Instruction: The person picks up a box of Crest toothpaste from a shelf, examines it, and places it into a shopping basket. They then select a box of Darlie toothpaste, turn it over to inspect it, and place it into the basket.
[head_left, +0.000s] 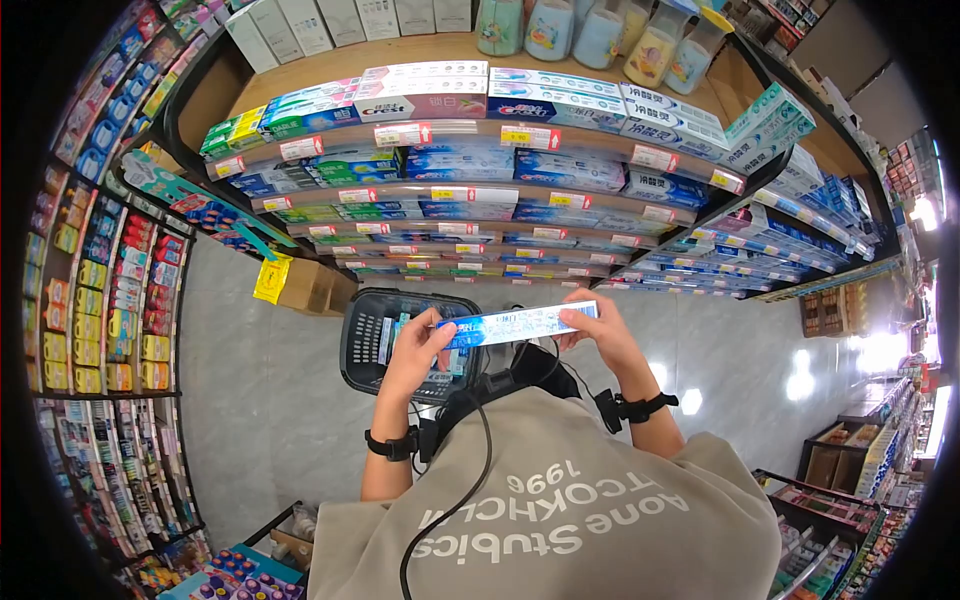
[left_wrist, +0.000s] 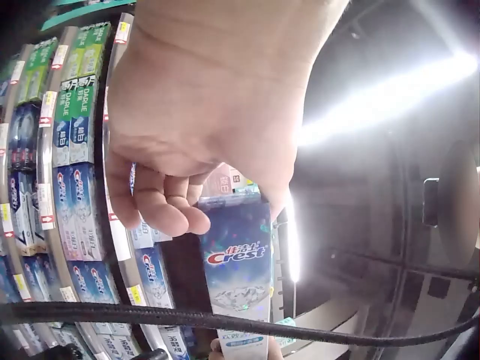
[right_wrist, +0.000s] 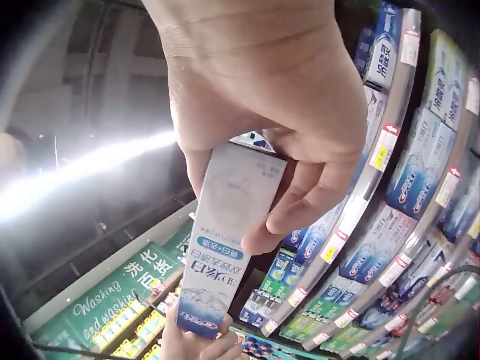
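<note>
Both hands, left hand [head_left: 418, 350] and right hand [head_left: 600, 335], pinch a toothpaste box [head_left: 520, 323]; shelves [head_left: 480, 190] of boxes stand ahead, a black basket [head_left: 365, 330] holds boxes below.

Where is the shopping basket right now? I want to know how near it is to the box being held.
In the head view the black shopping basket sits on the floor below the shelves, just under the left hand and the toothpaste box.

one toothpaste box [head_left: 520, 324] is held up, one grip at each end: two grips, the left grip [head_left: 415, 350] and the right grip [head_left: 600, 330]. one black shopping basket [head_left: 362, 330] stands below. one cardboard carton [head_left: 310, 285] sits on the floor. five bottles [head_left: 600, 35] line the top shelf. boxes on the shelves are too many to count.
</note>
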